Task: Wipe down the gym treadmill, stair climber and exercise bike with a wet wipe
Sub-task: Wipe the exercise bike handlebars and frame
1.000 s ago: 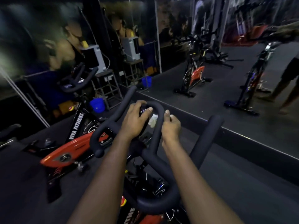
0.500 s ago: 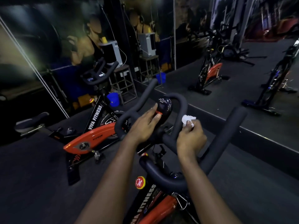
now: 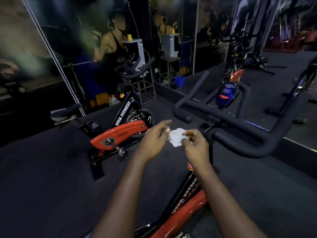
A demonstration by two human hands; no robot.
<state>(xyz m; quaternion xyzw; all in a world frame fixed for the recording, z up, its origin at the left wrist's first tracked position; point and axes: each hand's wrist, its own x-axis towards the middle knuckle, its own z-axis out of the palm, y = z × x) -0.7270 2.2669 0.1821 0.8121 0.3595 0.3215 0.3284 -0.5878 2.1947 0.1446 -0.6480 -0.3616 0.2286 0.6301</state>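
Note:
A crumpled white wet wipe point(image 3: 176, 137) sits between my two hands in front of me, away from the bike. My right hand point(image 3: 195, 145) pinches its right side with curled fingers. My left hand point(image 3: 155, 140) touches its left edge with the thumb, the forefinger pointing out straight. The exercise bike's black handlebars point(image 3: 240, 127) and its small console point(image 3: 226, 95) are to the right of my hands. Its red and black frame point(image 3: 187, 201) runs down between my forearms.
A second red and black exercise bike point(image 3: 120, 133) stands on the dark floor to the left. A mirrored wall point(image 3: 257, 40) ahead reflects more bikes. A metal stand point(image 3: 145, 86) and a blue bucket point(image 3: 179, 81) are at the back.
Both hands came off the handlebars and console and drew back to the left. The wipe, earlier at the bar in my right hand, is now between both hands. The view turned left.

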